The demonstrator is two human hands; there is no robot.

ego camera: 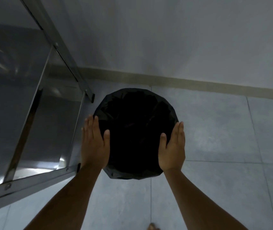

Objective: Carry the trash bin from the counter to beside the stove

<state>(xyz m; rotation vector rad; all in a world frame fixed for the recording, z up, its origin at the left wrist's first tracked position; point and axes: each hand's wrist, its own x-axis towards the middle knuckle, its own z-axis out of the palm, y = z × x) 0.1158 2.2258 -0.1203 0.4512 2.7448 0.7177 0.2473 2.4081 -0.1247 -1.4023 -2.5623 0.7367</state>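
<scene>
While both palms press its sides, trash bin (136,130) black-lined, contents too dark, left hand (94,143), right hand (173,146).

Dim, cool, bluish exposure throughout. The round bin lined with black plastic (135,130) reads as near-solid black, interior detail lost. Left of it, the stainless steel shelf frame (32,103) carries bright glare patches. Wide-angle bending and softness at edges.

Plain kitchen, stainless steel table frame (32,113), grey tiled floor (215,130), bare pale wall (182,39)
</scene>
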